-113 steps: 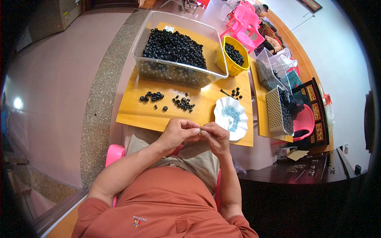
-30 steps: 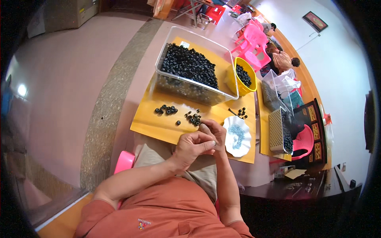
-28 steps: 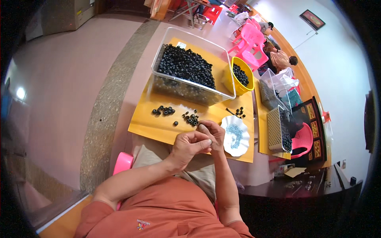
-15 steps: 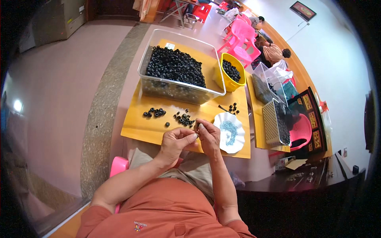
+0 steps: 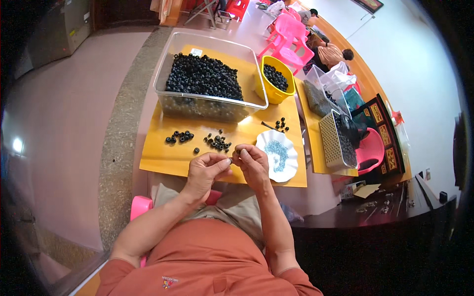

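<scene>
My left hand (image 5: 206,171) is closed in a pinch, thumb against forefinger, over the front of the yellow table; whatever is between the tips is too small to make out. Beside it, my right hand (image 5: 253,166) pinches a small dark piece, mostly hidden by the fingers, probably one of the black parts. The fingertips of both hands nearly meet. Just beyond them lie a loose cluster of small black ring-shaped parts (image 5: 217,143) and a second group (image 5: 179,137) farther left. A white scalloped dish (image 5: 290,166) holding tiny pale-blue clear pieces (image 5: 277,154) sits right of my right hand.
A large clear bin (image 5: 212,102) of black parts fills the table's far side, beside a yellow tub (image 5: 272,92) of the same. More black parts (image 5: 281,124) lie behind the dish. A second table at right carries a beige basket (image 5: 331,143). People sit beyond pink chairs (image 5: 289,39).
The view has shifted, so the table and its things appear slightly left and higher. My fingertips have drawn slightly apart; both hands stay pinched.
</scene>
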Action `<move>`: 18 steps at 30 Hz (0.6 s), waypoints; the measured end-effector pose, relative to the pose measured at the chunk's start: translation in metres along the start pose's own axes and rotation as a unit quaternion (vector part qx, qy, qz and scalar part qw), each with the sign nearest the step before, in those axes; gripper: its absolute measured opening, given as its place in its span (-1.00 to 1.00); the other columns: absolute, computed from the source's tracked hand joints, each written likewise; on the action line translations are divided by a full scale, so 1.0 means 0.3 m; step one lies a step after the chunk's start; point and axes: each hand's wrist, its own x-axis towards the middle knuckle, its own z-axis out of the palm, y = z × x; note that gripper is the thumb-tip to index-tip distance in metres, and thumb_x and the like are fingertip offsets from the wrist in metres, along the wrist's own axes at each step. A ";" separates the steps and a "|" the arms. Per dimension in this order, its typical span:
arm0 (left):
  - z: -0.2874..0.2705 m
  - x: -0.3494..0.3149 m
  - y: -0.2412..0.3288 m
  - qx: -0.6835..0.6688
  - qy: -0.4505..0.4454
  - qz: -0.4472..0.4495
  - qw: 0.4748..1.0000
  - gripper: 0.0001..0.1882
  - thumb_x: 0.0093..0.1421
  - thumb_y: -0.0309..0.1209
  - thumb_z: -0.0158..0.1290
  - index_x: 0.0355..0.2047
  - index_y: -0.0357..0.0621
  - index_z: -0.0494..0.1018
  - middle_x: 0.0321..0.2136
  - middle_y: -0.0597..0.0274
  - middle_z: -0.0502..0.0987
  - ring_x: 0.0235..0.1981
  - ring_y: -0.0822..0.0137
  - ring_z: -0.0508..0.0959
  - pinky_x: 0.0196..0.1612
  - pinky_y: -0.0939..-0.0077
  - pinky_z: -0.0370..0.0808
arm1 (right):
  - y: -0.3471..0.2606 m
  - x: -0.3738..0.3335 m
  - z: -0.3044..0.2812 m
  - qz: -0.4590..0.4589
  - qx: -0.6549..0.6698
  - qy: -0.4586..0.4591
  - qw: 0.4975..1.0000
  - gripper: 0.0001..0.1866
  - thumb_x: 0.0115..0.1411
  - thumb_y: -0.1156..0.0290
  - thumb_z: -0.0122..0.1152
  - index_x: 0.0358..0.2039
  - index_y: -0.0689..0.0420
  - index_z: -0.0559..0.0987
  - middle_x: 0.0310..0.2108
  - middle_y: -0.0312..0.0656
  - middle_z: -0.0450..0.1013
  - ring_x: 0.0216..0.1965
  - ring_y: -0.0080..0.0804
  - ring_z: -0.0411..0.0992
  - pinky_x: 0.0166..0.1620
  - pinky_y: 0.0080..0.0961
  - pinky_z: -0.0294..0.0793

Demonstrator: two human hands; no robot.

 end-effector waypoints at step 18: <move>-0.008 0.004 0.003 0.030 -0.008 -0.025 0.999 -0.87 0.17 -0.49 0.13 -0.27 -0.22 0.48 -0.37 0.24 0.56 -0.39 0.44 0.58 -0.23 0.58 0.58 | -0.022 -0.017 -0.037 -0.008 -0.020 -0.095 0.995 -0.82 0.22 0.45 0.16 -0.21 0.29 0.52 -0.29 -0.21 0.49 -0.28 -0.42 0.50 -0.13 -0.49 0.51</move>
